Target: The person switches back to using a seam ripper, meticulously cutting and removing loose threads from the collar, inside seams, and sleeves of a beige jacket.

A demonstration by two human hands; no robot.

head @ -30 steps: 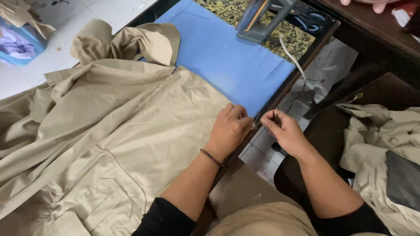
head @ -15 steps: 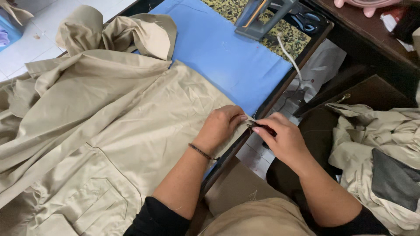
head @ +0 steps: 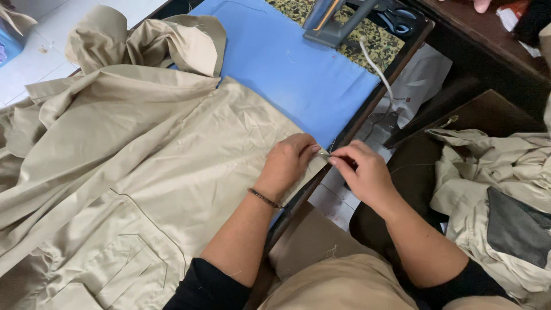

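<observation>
Head view looks down on the hem edge of the khaki garment (head: 172, 172), which I have pinned at the near corner of the table (head: 367, 112), right where the cloth runs out over the blue cover (head: 287, 74). Both my hands meet there: the left hand (head: 290, 163) is curled down, fingertips pressing the fabric edge flat, and the right hand (head: 361, 172) is pinched shut, thumb against forefinger, on something thin and pale at that edge; it looks like a loose thread or a small tool, too small for me to tell which. To do this well, I judge I should keep the left fingers close to the pinch so the weave does not pucker, and pull along the seam line, not up and away from it. The cloth is a smooth, tightly woven cotton-like twill with a slight sheen, creased in soft folds, with a stitched patch pocket (head: 123, 258) and a bunched collar or sleeve (head: 143, 40) at the far end. Beneath it the blue cover is flat and matte. Farther out stands a grey metal tool (head: 333, 20) on a camouflage-patterned pad (head: 367, 40), with dark-handled scissors (head: 399, 20) beside it, and a second heap of khaki cloth (head: 493, 183) lies to my right.
</observation>
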